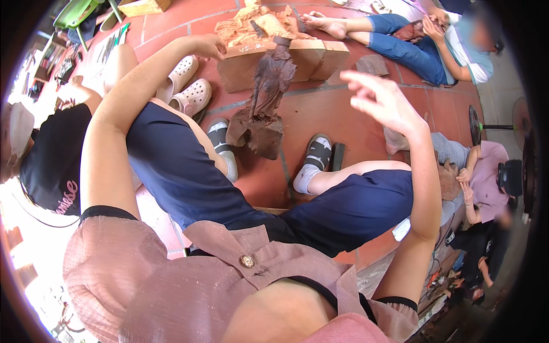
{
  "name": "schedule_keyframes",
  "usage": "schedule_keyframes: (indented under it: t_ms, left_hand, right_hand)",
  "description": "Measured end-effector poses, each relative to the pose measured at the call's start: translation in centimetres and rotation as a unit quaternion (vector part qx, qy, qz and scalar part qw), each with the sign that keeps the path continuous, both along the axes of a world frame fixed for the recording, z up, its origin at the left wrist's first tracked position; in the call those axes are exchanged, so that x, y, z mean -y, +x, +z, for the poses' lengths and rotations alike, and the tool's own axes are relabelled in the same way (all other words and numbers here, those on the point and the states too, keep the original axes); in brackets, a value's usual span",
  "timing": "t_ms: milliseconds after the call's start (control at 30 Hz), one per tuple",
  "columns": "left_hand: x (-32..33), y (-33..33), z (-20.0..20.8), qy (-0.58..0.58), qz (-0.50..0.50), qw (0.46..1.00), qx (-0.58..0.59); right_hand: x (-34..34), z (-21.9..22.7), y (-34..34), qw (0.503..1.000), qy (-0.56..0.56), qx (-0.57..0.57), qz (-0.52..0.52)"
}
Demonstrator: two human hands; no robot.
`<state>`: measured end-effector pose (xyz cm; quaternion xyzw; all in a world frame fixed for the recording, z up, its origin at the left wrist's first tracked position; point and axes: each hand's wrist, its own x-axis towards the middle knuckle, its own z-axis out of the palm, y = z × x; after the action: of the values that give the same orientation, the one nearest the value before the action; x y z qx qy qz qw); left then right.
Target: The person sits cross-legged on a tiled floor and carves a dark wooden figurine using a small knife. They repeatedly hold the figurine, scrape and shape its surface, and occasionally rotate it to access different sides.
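Observation:
A dark brown carved figurine [271,80] stands upright on a rough, hollowed base [266,137] on the floor between my feet. My left hand [209,46] is raised to the left of it, next to the left end of a thick wooden block [243,70]; whether it touches the block I cannot tell. Its fingers hang loosely, with nothing seen in them. Held up to the right of the figurine, apart from it, my right hand [380,98] has its fingers spread and holds nothing. Lighter carved wood [260,26] lies on or behind the block.
Pale clogs [191,96] sit on the red tiles left of the figurine. A flat brown piece [372,64] lies beyond my right hand. Several people sit around, one in jeans [400,51] at the far right. Carving tools [108,48] lie at the far left.

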<state>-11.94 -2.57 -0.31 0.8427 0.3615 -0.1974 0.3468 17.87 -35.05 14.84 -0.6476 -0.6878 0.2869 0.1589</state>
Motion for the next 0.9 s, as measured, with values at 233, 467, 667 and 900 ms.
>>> schedule_keyframes:
  t_ms: [233, 467, 667, 900]
  left_hand:
    - [0.3, -3.1, -0.4, 0.023, -0.004, 0.999, 0.031]
    - [4.0, 1.9, 1.7, 0.206, -0.12, 0.964, 0.122]
    - [-1.1, 7.7, -1.5, 0.27, 0.007, 0.947, 0.172]
    - [-4.8, 14.1, -9.0, 0.224, 0.236, 0.941, 0.093]
  right_hand:
    - [-3.2, -2.2, 1.8, 0.991, 0.002, 0.131, 0.021]
    - [-5.4, -4.0, 3.4, 0.982, -0.003, 0.171, 0.08]
    - [-6.4, -4.4, 2.7, 0.978, 0.009, 0.181, 0.103]
    - [-5.1, -4.3, 2.1, 0.983, -0.012, 0.157, 0.097]
